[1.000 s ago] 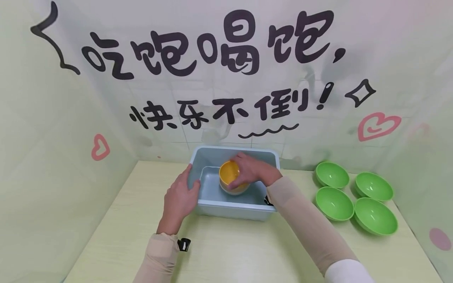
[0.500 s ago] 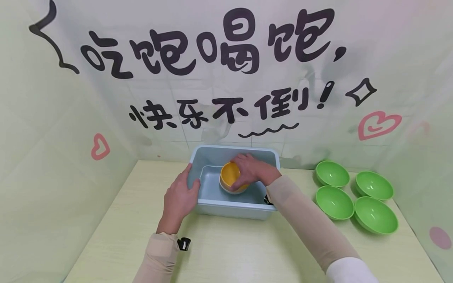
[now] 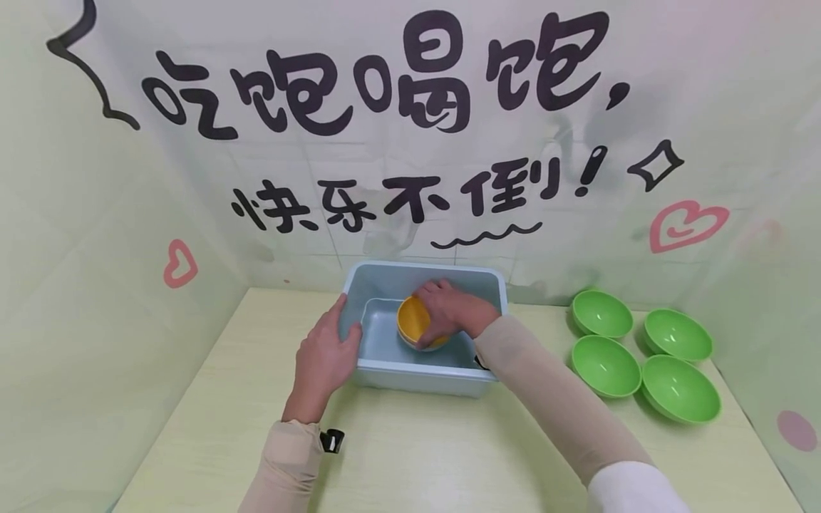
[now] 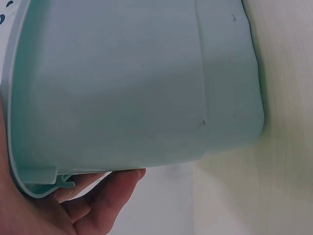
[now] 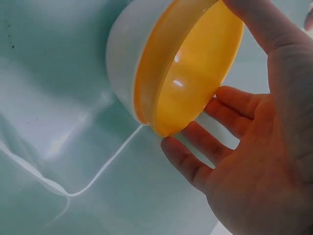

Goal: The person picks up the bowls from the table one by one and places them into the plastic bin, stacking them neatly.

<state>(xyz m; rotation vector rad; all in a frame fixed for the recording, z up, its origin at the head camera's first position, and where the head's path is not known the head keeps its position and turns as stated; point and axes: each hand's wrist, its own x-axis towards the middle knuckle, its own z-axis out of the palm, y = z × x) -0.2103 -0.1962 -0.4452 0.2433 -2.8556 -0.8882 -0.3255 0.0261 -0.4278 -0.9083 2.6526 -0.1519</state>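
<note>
The right hand [image 3: 454, 311] reached down into a pale blue plastic tub [image 3: 385, 370] and held a yellow bowl [image 3: 413, 322] by its rim. In the right wrist view the thumb lay over the far edge of the rim and the fingers [image 5: 195, 161] curled under the near edge, so the bowl [image 5: 190, 73] was gripped between them. The bowl was yellow inside and white outside, and it was tipped on its side, with its open mouth facing left and toward the camera and its white base turned toward the tub floor. It sat low in the middle of the tub, directly under and just left of the right palm.

The left hand [image 3: 326, 360] gripped the tub's left near corner. Its thumb lay along the top of the left rim, and in the left wrist view its fingers [image 4: 105, 200] curled under the lip against the tub's outer wall [image 4: 137, 83]. This hand touched only the tub and was apart from the bowl; the right hand was the one on the bowl.

The tub stood on a pale yellow-green table [image 3: 436, 456], near the far wall. Well to the right of the tub, four green bowls [image 3: 641, 353] rested upright on the table in a two-by-two cluster. A pale backdrop with large black Chinese lettering [image 3: 385, 85] and pink hearts stood behind the table.
</note>
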